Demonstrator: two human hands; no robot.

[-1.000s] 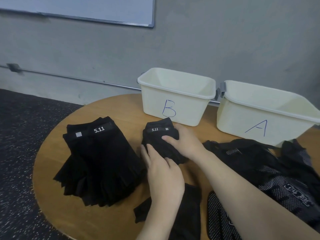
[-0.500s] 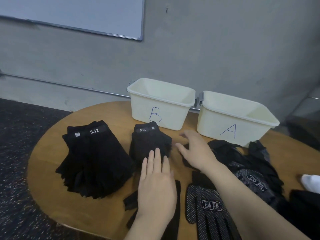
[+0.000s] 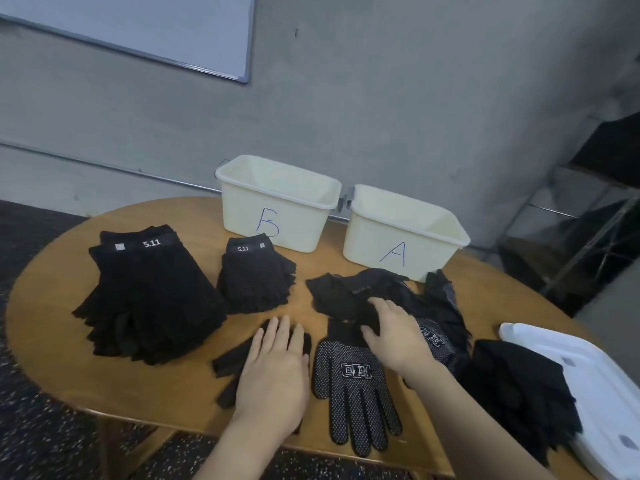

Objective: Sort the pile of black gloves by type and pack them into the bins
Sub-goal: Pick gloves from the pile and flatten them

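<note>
Two cream bins stand at the back of the round wooden table point(image 3: 52, 358): bin B point(image 3: 277, 206) and bin A point(image 3: 401, 233); both look empty. A large stack of black 5.11 gloves point(image 3: 145, 292) lies at the left, a smaller stack point(image 3: 254, 275) in front of bin B. My left hand point(image 3: 277, 372) rests flat, fingers straight, on a plain black glove point(image 3: 228, 362). My right hand point(image 3: 394, 334) reaches onto the unsorted black pile point(image 3: 349, 296) below bin A, fingers touching the fabric. A dotted-palm glove point(image 3: 356, 393) lies flat between my hands.
More black gloves point(image 3: 519, 389) are heaped at the right edge, partly over a white plastic lid or tray point(image 3: 595, 375). A grey wall and a whiteboard point(image 3: 138, 26) are behind the bins. The table's near edge runs just below my wrists.
The view pulled back and up. My right hand left the small 5.11 stack and moved right onto the unsorted pile. My left hand stayed flat on the plain glove.
</note>
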